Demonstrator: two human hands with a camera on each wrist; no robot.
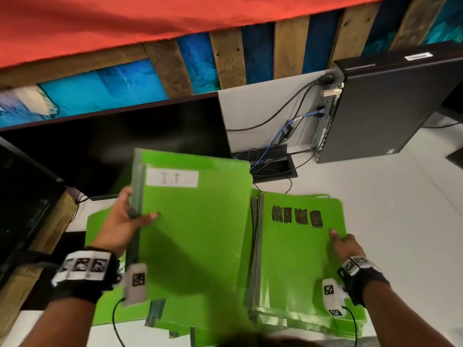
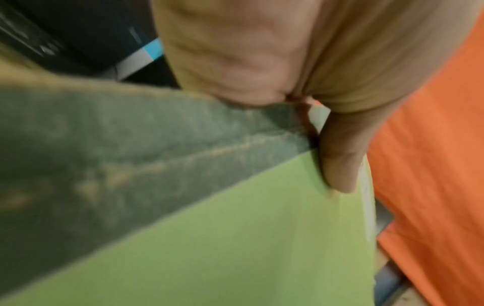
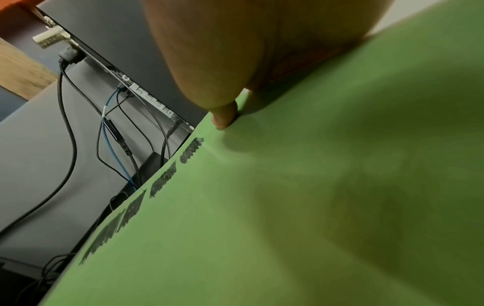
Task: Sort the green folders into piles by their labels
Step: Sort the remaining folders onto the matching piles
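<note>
My left hand [image 1: 130, 216] grips a green folder [image 1: 195, 221] by its grey spine, thumb on the front cover, and holds it raised above the desk. A white label [image 1: 172, 178] on it reads "IT". In the left wrist view the thumb [image 2: 337, 165] pinches the folder's cover [image 2: 235, 248] at the spine. To the right lies a stack of green folders [image 1: 300, 266]; the top one bears black scribbled-over writing [image 1: 297, 216]. My right hand [image 1: 340, 242] holds the stack's right edge, thumb on top [image 3: 225, 118]. More green folders [image 1: 105, 226] lie under the raised one at the left.
A black monitor [image 1: 125, 141] stands behind the folders, another dark screen [image 1: 22, 196] at the left. A black computer case [image 1: 390, 106] with cables [image 1: 283, 136] sits at the back right. The white desk [image 1: 400, 209] extends right. A cardboard box [image 1: 57, 226] stands at the left.
</note>
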